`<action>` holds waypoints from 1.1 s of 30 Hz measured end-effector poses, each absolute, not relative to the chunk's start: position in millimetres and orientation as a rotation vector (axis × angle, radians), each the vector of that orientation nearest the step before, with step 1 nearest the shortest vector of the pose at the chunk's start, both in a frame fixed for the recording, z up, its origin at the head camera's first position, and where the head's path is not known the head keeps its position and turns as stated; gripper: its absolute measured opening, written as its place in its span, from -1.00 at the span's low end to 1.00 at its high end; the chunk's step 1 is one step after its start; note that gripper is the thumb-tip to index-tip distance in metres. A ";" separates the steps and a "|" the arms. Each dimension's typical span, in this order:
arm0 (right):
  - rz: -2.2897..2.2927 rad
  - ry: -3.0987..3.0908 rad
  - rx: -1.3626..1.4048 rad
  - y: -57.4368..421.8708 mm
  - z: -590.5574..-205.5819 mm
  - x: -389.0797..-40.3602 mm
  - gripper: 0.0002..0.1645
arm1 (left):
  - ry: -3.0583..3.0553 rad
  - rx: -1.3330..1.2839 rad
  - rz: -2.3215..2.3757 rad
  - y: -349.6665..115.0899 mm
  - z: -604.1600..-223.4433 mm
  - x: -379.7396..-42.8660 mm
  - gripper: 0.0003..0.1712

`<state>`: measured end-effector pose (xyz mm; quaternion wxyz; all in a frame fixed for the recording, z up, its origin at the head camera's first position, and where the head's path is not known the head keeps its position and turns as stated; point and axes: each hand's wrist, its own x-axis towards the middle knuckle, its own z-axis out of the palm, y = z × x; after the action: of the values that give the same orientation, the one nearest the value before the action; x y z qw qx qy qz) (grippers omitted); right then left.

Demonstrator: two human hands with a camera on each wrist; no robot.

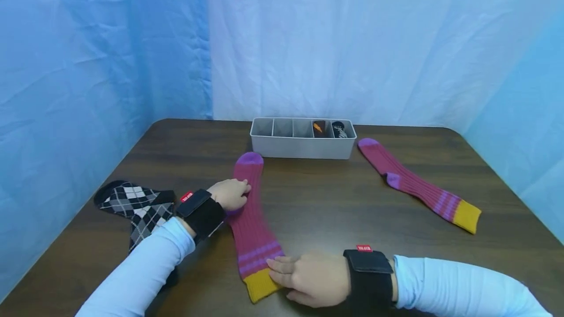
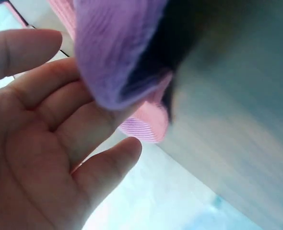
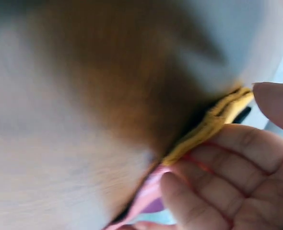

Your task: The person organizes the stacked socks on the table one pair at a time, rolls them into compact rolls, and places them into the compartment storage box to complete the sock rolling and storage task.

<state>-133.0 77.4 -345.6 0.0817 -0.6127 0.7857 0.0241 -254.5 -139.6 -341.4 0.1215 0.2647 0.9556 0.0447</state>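
A magenta sock (image 1: 253, 231) with a purple toe and heel, two purple stripes and a yellow cuff lies lengthwise before me. My left hand (image 1: 230, 194) rests on its upper part near the heel, fingers fairly straight. The left wrist view shows the purple heel (image 2: 115, 52) against those fingers. At the cuff, my right hand (image 1: 315, 278) touches the sock's edge with extended fingers. In the right wrist view the yellow cuff (image 3: 204, 129) lies along the fingers, thumb apart from it. A matching magenta sock (image 1: 407, 180) lies flat on the right.
A grey divided box (image 1: 304, 148) stands at the back of the brown table (image 1: 335, 194). A brown-and-orange rolled item (image 1: 319, 129) and a black patterned one (image 1: 339, 129) sit in its right compartments. Black-and-grey argyle socks (image 1: 136, 203) lie at left, partly under my left arm.
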 end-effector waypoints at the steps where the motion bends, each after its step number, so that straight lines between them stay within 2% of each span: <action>1: 0.071 2.362 -1.822 79.8 -344.9 -129.8 -0.47 | 2.777 0.785 0.140 -133.1 -342.8 -256.3 -0.55; 6: 0.028 2.343 -1.728 90.4 -338.5 -120.1 -0.50 | 2.703 0.867 0.152 -96.2 -345.8 -259.0 -0.54; 15: -0.216 2.322 -1.662 114.5 -337.3 -130.6 -0.66 | 2.723 0.851 0.040 -42.4 -338.8 -270.4 -0.57; 24: -0.257 2.387 -1.642 123.5 -338.8 -136.1 -0.75 | 2.741 0.698 0.031 -37.3 -338.2 -278.3 -0.53; 33: -0.241 2.479 -1.561 125.2 -332.0 -140.4 -0.76 | 2.765 0.710 -0.005 -36.3 -334.9 -269.6 -0.47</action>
<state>-140.4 125.2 -332.0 0.1006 -0.5283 0.8391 -0.0817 -269.6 -36.3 -334.9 0.1429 0.2460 0.9587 -0.0018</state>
